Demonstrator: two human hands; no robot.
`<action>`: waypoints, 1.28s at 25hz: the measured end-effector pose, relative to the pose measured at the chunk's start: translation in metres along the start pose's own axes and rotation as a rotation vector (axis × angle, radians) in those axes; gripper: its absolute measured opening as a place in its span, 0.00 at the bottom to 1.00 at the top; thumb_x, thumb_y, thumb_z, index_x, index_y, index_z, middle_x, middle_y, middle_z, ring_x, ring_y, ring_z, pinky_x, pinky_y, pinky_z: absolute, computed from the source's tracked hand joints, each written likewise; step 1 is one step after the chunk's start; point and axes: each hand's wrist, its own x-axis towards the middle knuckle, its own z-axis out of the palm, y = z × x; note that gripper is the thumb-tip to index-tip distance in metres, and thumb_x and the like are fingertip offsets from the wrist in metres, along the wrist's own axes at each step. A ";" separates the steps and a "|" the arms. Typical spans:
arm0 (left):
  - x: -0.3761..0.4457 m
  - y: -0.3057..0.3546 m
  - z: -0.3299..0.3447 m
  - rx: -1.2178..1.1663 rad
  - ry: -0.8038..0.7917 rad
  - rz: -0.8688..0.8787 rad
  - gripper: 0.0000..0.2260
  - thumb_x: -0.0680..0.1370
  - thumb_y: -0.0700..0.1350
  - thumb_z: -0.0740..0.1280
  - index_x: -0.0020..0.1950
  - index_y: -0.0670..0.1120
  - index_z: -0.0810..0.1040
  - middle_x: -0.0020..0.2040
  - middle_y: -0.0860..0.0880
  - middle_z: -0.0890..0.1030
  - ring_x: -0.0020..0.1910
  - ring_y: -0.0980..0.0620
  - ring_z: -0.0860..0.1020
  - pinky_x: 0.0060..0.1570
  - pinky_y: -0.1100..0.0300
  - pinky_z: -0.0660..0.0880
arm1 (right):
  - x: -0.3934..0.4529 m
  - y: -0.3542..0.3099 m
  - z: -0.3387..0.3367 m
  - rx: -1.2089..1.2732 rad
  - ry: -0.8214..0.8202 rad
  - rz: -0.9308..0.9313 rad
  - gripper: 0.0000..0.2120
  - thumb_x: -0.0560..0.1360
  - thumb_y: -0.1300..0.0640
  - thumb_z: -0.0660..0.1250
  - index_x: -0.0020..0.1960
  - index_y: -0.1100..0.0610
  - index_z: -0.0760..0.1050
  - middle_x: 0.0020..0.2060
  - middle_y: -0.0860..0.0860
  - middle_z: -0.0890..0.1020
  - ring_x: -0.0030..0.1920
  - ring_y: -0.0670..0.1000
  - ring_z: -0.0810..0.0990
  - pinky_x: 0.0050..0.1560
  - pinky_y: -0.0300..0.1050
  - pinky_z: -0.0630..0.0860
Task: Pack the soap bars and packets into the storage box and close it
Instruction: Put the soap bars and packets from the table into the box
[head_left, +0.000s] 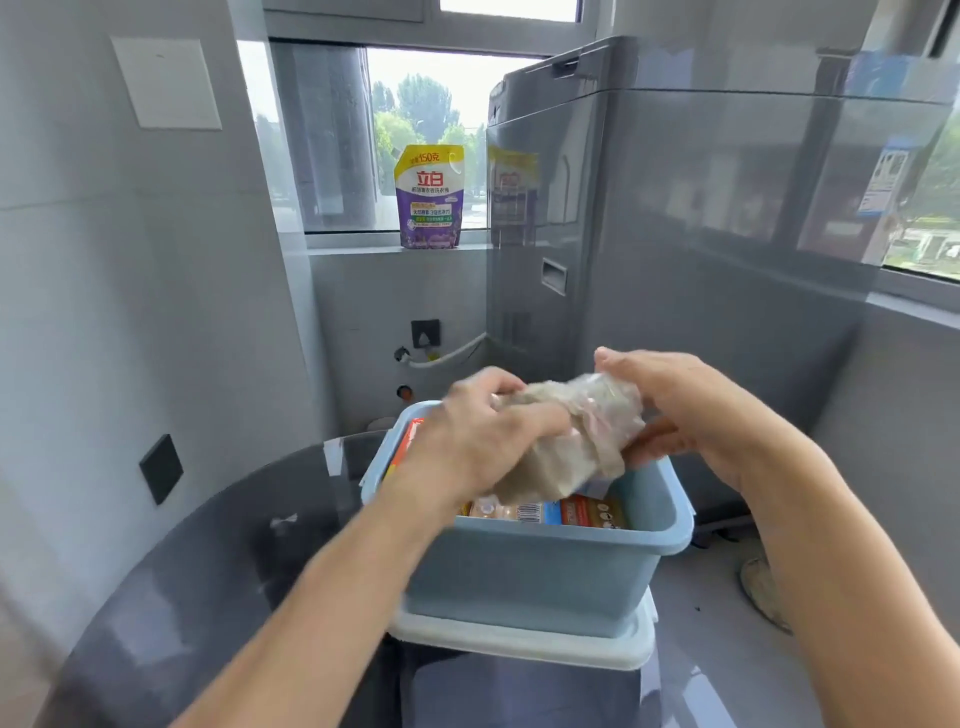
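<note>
grey laundry corner, detergent pouch (429, 196) on the windowsill at 12 o'clock. both the left hand (470, 436) and right hand (691, 410) grasp a plastic-wrapped soap bar (566, 441) above the open blue storage box (524, 566), packets (550, 512) inside, its white lid (519, 642) underneath.

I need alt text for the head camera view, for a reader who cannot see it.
Two hands, left hand and right hand, hold a crumpled plastic bag over an open blue storage box holding packets. A purple detergent pouch stands on the windowsill behind.
</note>
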 end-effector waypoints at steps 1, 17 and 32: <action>0.000 -0.002 0.021 0.053 -0.035 -0.020 0.20 0.60 0.63 0.69 0.49 0.59 0.78 0.44 0.56 0.82 0.46 0.52 0.80 0.44 0.53 0.80 | -0.001 0.004 0.000 -0.129 0.010 0.041 0.18 0.74 0.41 0.68 0.49 0.56 0.83 0.45 0.56 0.85 0.40 0.60 0.86 0.38 0.53 0.84; 0.014 -0.040 0.035 0.349 -0.239 0.327 0.21 0.67 0.57 0.77 0.54 0.64 0.70 0.39 0.60 0.77 0.37 0.62 0.76 0.38 0.64 0.70 | 0.017 0.054 -0.002 -0.153 -0.207 -0.313 0.17 0.77 0.41 0.66 0.50 0.53 0.85 0.44 0.59 0.85 0.41 0.51 0.79 0.48 0.58 0.77; 0.015 -0.032 0.049 0.382 -0.196 0.210 0.21 0.67 0.54 0.78 0.51 0.60 0.70 0.43 0.55 0.77 0.40 0.55 0.75 0.36 0.58 0.70 | -0.010 0.079 -0.022 -0.418 -0.253 -0.456 0.23 0.73 0.50 0.74 0.63 0.30 0.73 0.51 0.43 0.83 0.41 0.41 0.76 0.49 0.38 0.76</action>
